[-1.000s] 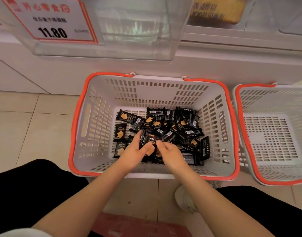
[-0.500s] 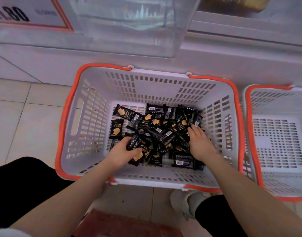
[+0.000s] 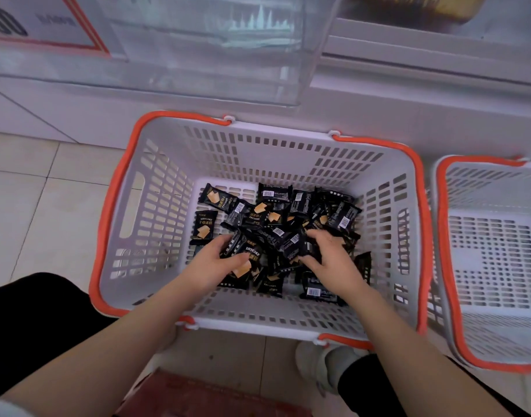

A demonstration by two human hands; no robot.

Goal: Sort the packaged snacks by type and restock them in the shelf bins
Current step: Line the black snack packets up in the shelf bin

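Observation:
A white basket with an orange rim [image 3: 156,224] stands on the floor and holds a heap of several small black snack packets [image 3: 273,224] printed with golden crackers. Both my hands reach into the heap from the near side. My left hand [image 3: 216,260] curls around black packets at the pile's left front, thumb over one marked DRYCARE [image 3: 249,260]. My right hand [image 3: 330,260] closes its fingers on packets at the pile's right front. A clear plastic shelf bin [image 3: 216,55] hangs above the basket.
A second white basket with an orange rim [image 3: 448,266] stands to the right, with nothing visible inside. A price sign [image 3: 47,22] fronts the shelf at the upper left. My black-clad knees, a pale shoe [image 3: 312,365] and a red object [image 3: 204,395] lie below.
My right hand came back from the pile's far right toward the middle and curled onto packets. My left hand stays gripping packets. The view tilted down and closer.

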